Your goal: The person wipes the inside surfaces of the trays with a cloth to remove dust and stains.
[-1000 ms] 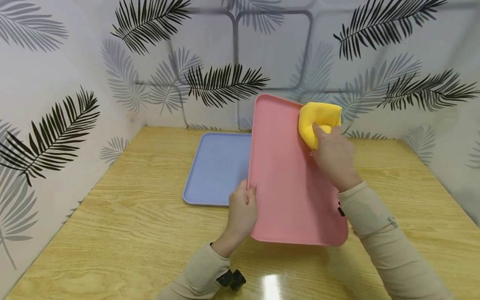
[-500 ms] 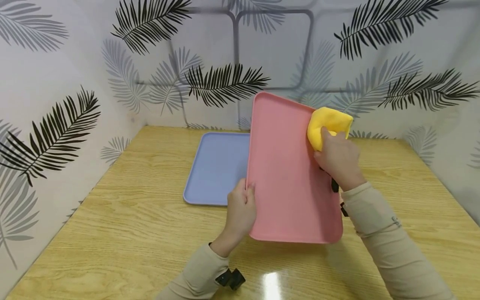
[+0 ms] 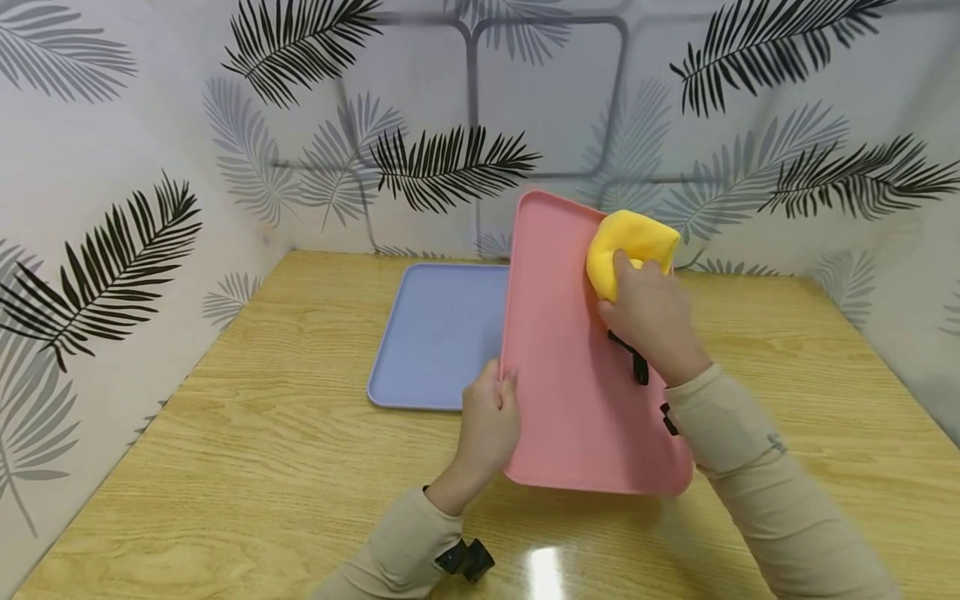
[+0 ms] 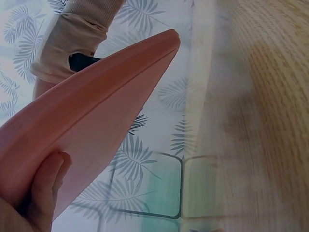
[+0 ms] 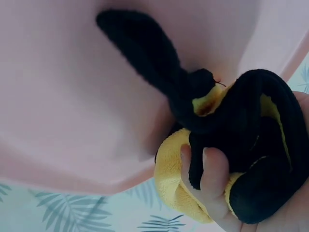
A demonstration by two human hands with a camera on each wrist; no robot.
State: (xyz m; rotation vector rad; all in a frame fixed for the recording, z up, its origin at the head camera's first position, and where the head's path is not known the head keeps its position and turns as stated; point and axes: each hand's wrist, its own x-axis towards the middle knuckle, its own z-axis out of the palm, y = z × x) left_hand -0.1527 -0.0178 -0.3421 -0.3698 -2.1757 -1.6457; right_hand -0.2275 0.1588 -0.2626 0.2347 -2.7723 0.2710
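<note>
A pink rectangular tray [image 3: 570, 400] is held up and tilted over the table. My left hand [image 3: 487, 425] grips its left edge, and the left wrist view shows fingers [image 4: 48, 181] curled against the tray's underside. Bunched in my right hand [image 3: 651, 312] is a yellow cloth [image 3: 626, 242] with black edging, lying against the tray's upper right part. From the right wrist, the cloth's black folds [image 5: 241, 125] spill out of the palm, and one black strip reaches across the tray face. The tray's right edge is partly hidden behind the right hand and sleeve.
A blue tray [image 3: 438, 333] lies flat on the wooden table [image 3: 247, 433], partly covered by the pink one. Behind the table stands a wall [image 3: 547, 100] patterned with leaves. Black wrist gear [image 3: 465, 558] sits on the left cuff.
My right hand and the cloth shift slightly right along the tray, then back left. The pink tray tips a little with them. My left hand keeps its grip.
</note>
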